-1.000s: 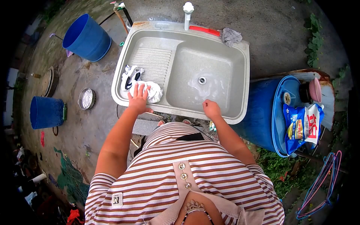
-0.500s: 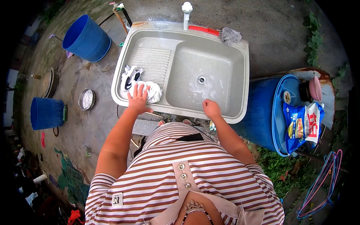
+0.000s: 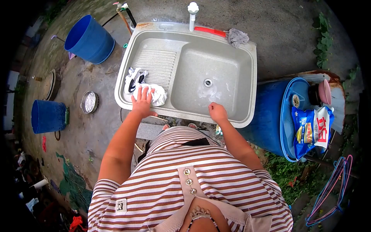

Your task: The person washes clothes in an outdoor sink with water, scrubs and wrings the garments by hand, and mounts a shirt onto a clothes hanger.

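Observation:
My left hand [image 3: 143, 103] lies with its fingers spread against a bunched white cloth [image 3: 157, 95] at the near left of the grey sink [image 3: 253, 87]. Beyond it, a black-and-white part of the bundle [image 3: 135, 77] rests beside the ribbed washboard [image 3: 156, 63]. My right hand [image 3: 218, 112] is curled into a fist at the front rim, over the basin's near side. Nothing shows protruding from that fist. Some foamy water surrounds the drain [image 3: 208, 82] on the basin floor.
A white tap [image 3: 192, 15] stands at the sink's back, near a red strip [image 3: 210, 31] and a grey rag [image 3: 237, 37]. On the right, a blue barrel [image 3: 262, 112] bears a detergent bag [image 3: 313, 129]. Blue buckets [image 3: 91, 40] and a metal bowl [image 3: 89, 102] stand left.
The foamy water around the drain has shifted shape slightly. Both hands and the cloth stay where they were.

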A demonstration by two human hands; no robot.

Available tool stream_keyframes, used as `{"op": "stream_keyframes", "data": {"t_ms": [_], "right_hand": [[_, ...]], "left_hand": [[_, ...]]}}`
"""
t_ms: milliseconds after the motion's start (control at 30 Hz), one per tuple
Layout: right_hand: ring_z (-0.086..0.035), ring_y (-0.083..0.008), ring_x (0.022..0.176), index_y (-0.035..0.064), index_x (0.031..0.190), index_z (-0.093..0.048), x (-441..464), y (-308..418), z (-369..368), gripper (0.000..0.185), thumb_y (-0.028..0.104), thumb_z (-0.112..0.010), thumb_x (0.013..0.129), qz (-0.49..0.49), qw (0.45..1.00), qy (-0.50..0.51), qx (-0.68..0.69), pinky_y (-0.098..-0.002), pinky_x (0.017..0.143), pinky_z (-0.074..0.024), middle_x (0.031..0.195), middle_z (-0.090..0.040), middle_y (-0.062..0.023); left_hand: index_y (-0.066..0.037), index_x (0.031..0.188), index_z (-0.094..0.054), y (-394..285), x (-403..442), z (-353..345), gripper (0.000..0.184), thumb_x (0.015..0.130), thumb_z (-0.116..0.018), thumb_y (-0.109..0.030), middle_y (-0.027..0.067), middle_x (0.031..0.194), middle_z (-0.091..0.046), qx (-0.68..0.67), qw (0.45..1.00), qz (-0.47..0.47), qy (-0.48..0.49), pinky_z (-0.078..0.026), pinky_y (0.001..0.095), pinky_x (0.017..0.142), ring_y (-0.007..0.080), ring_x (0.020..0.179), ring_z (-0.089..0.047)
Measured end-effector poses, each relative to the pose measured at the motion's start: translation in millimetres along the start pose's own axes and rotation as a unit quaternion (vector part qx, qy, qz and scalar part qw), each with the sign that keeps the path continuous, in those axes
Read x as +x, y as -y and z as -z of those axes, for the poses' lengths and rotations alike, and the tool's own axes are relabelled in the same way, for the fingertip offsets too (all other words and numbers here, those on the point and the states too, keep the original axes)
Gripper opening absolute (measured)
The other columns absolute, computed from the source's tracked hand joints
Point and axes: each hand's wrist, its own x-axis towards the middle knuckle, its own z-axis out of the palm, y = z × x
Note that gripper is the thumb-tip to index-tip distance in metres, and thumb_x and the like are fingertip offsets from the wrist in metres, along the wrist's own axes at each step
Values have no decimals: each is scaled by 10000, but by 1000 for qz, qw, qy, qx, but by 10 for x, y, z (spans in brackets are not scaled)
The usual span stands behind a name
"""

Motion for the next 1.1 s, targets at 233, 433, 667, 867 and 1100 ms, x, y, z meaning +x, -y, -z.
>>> {"op": "stream_keyframes", "data": {"t_ms": [233, 433, 667, 867, 1100], "right_hand": [[-658, -382, 893, 113, 988, -680, 18, -27, -27, 247, 318, -555, 929, 1, 1000, -1, 2, -476, 772, -518, 940, -702, -164], [-659, -380, 897, 112, 985, -682, 17, -20, -26, 247, 316, -555, 927, -2, 1000, -3, 0, -473, 779, -519, 945, -703, -162], [-660, -380, 895, 112, 990, -683, 13, -34, -33, 246, 312, -558, 922, 2, 1000, -2, 3, -468, 778, -519, 941, -701, -168], [-661, -380, 882, 103, 983, -679, 21, -31, -26, 242, 303, -558, 921, 5, 1000, -2, 4, -471, 766, -518, 929, -699, -172], [-663, -380, 880, 103, 994, -678, 5, -16, -14, 244, 302, -557, 925, 4, 1000, -1, 2, -474, 762, -519, 929, -701, -167]], "left_hand": [[-256, 1591, -83, -33, -31, 70, 1347, 553, -877, -583, 91, 1659, -51, 0, 1000, 2, 8, -187, 714, 1109, 353, 1524, 74], [-255, 1592, -76, -24, -23, 60, 1351, 555, -877, -583, 90, 1659, -45, 1, 1000, 2, 10, -190, 709, 1111, 352, 1524, 76], [-252, 1593, -65, -26, -18, 45, 1354, 559, -875, -583, 88, 1659, -38, 6, 1000, 4, 9, -192, 709, 1109, 350, 1523, 88], [-261, 1591, -48, -22, -15, 33, 1377, 546, -896, -552, 111, 1648, -62, 6, 1000, 0, 2, -200, 701, 1111, 365, 1521, 67], [-265, 1590, -51, -14, -15, 28, 1375, 544, -899, -543, 111, 1651, -57, 0, 1000, -2, 2, -204, 705, 1110, 365, 1521, 70]]}}
